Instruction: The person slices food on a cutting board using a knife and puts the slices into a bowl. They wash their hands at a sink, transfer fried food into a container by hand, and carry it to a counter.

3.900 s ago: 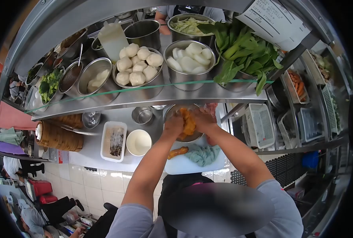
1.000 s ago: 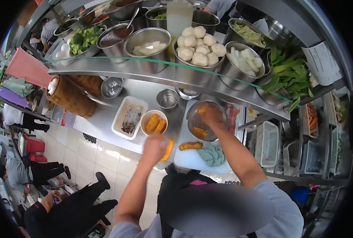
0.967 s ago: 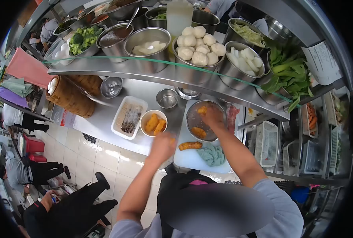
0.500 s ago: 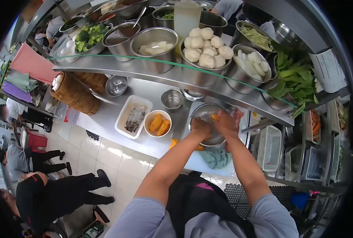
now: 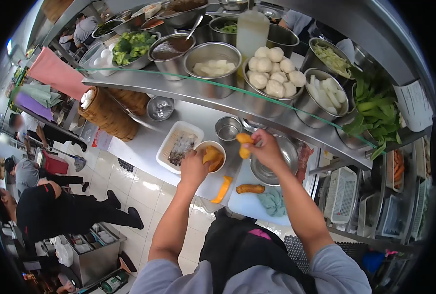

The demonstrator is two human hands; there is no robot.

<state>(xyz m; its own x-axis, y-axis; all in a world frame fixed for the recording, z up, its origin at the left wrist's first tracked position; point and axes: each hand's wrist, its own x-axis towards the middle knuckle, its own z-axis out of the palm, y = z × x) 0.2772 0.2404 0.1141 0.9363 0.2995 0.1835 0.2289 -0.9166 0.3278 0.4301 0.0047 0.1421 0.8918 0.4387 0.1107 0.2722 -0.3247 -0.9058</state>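
My right hand (image 5: 265, 148) pinches a piece of orange food (image 5: 244, 145) in the air, between the white bowl and the metal bowl. The metal bowl (image 5: 282, 171), with only wet residue showing inside, rests on the white cutting board (image 5: 237, 202). My left hand (image 5: 193, 166) is at the left rim of the white bowl (image 5: 223, 148), its fingers bent by the orange pieces (image 5: 212, 158) inside; what it grips is hidden. A browned elongated piece (image 5: 250, 188) and a green cloth (image 5: 273, 202) lie on the board.
An orange-handled tool (image 5: 222, 190) lies at the counter's front edge. Left of the white bowl is a white basket (image 5: 165, 152) of greyish food. Bamboo steamers (image 5: 111, 117) stand farther left. Overhead, a metal shelf (image 5: 179, 90) holds food pots. Other people (image 5: 66, 206) are at the left.
Both hands have left the metal bowl. My left hand has moved left to the white bowl; my right has risen leftward with an orange piece. The view has shifted, moving the counter items rightward.
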